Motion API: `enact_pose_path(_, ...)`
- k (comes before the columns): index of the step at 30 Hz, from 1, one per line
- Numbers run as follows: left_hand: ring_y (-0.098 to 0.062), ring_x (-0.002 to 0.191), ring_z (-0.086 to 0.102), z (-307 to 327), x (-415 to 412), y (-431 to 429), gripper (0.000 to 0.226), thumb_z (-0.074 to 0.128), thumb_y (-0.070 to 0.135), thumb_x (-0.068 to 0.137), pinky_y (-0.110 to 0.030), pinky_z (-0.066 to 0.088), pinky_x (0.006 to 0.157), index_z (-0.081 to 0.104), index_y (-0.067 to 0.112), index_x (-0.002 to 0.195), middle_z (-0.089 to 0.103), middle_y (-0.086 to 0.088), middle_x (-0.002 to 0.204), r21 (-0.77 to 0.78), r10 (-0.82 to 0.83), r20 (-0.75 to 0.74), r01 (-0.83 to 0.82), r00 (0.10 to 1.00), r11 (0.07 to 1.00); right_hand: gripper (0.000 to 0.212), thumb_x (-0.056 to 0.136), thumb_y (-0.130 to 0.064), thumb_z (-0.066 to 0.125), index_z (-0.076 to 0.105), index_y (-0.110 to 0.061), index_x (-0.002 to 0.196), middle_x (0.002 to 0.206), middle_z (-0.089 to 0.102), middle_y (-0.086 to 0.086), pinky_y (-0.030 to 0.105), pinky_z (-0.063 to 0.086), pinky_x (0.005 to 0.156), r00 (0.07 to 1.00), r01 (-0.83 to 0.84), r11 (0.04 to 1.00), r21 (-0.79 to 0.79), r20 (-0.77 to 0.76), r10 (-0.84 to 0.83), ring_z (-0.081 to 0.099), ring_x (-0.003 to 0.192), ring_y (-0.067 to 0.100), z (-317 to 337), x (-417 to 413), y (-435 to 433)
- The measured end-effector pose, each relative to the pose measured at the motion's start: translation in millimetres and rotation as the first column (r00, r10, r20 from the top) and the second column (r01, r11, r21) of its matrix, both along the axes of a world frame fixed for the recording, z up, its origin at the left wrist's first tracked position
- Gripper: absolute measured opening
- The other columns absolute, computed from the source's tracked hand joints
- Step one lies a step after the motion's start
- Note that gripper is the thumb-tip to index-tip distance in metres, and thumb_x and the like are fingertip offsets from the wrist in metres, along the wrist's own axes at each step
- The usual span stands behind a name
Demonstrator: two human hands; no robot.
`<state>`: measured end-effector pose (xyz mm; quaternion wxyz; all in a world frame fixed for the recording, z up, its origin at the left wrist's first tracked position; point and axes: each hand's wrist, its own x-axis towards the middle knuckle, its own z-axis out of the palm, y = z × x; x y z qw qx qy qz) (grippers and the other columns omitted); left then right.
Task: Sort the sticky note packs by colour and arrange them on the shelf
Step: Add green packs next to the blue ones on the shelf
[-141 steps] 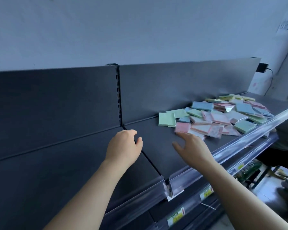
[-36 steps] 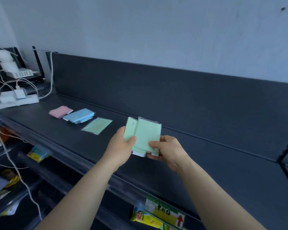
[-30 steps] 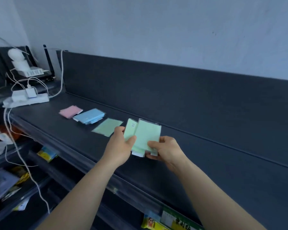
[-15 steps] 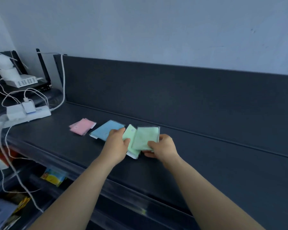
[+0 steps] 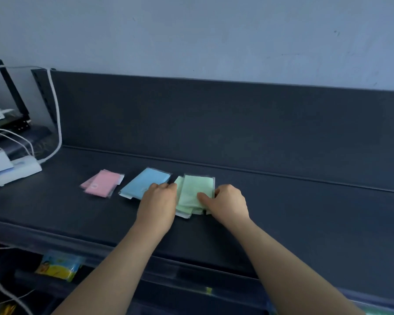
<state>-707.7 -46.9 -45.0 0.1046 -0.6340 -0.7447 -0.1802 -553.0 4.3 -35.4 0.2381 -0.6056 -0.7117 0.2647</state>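
The right hand (image 5: 229, 201) has its grip closed on the green packs (image 5: 195, 189): the thumb lies flat on the top one and the fingers curl round the right edge. The left hand (image 5: 158, 201) meets the same stack from the other side, its grip curled in against the left edge, knuckles up, with the thumb tip at the packs' upper left. The green packs lie low on the shelf (image 5: 282, 212), slightly fanned, one pale corner poking out at the near side.

Just to their left is a blue pack (image 5: 143, 183), whose near right corner is covered by the left hand. Further left, a little apart, lies a pink pack (image 5: 102, 183). All three colours sit in a row on the dark shelf. At the far left end a white power strip (image 5: 14, 173) rests with a white cable (image 5: 56, 123) running up the back panel (image 5: 214, 121). Below the shelf's front edge a yellow packet (image 5: 58, 268) shows.
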Motion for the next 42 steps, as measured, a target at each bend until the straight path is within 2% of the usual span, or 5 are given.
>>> enact_pose_path(8, -0.018, 0.071, 0.043, 16.9, 7.6, -6.6, 0.028, 0.043, 0.021, 0.097, -0.029, 0.027, 0.058, 0.050, 0.013, 0.071, 0.046, 0.004, 0.067, 0.092, -0.078, 0.078, 0.070, 0.994, 0.993, 0.035, 0.092, -0.035, 0.051, 0.040, -0.016, 0.066, 0.070, 0.044, -0.003, 0.027, 0.033, 0.050, 0.994, -0.079, 0.986, 0.148, 0.080, 0.068, 0.044, 0.064, 0.020, 9.6, 24.0, -9.1)
enact_pose_path(13, -0.018, 0.089, 0.051, 30.9, 43.3, -5.9, 0.031, 0.040, 0.028, 0.099, -0.029, 0.038, 0.070, 0.066, 0.012, 0.092, 0.062, 0.003, 0.092, 0.105, -0.199, 0.097, 0.188, 0.975, 0.976, 0.034, 0.098, -0.030, 0.044, 0.056, -0.006, 0.119, 0.121, 0.059, 0.005, 0.038, 0.049, 0.087, 0.965, -0.087, 0.961, 0.264, 0.263, 0.015, 0.056, 0.108, 0.027, 22.8, 62.5, -21.3)
enact_pose_path(17, -0.019, 0.105, 0.055, 38.2, 88.1, -3.6, 0.032, 0.043, 0.032, 0.099, -0.028, 0.042, 0.085, 0.068, 0.016, 0.110, 0.066, 0.004, 0.111, 0.114, -0.293, 0.128, 0.280, 0.947, 0.953, 0.034, 0.098, -0.032, 0.043, 0.056, -0.008, 0.119, 0.122, 0.060, 0.003, 0.038, 0.050, 0.086, 0.945, -0.047, 0.947, 0.319, 0.321, -0.061, 0.057, 0.109, 0.024, 22.8, 105.6, -30.4)
enact_pose_path(29, -0.018, 0.101, 0.055, 47.7, 270.7, 0.1, 0.032, 0.043, 0.036, 0.098, -0.031, 0.046, 0.078, 0.068, 0.018, 0.107, 0.067, 0.006, 0.106, 0.130, -0.495, 0.136, 0.480, 0.858, 0.868, 0.043, 0.099, -0.037, 0.042, 0.047, -0.022, 0.139, 0.140, 0.051, -0.008, 0.028, 0.042, 0.096, 0.906, 0.103, 0.920, 0.378, 0.346, -0.243, 0.049, 0.126, 0.016, 29.7, 294.8, -63.9)
enact_pose_path(42, -0.017, 0.095, 0.057, 37.9, 516.1, 8.5, 0.030, 0.044, 0.036, 0.098, -0.032, 0.049, 0.077, 0.066, 0.019, 0.109, 0.064, 0.006, 0.098, 0.120, -0.621, 0.247, 0.612, 0.744, 0.782, 0.032, 0.096, -0.032, 0.046, 0.059, -0.009, 0.114, 0.115, 0.064, 0.004, 0.038, 0.047, 0.085, 0.822, 0.368, 0.887, 0.280, 0.347, -0.451, 0.058, 0.104, 0.026, 19.8, 543.0, -89.4)
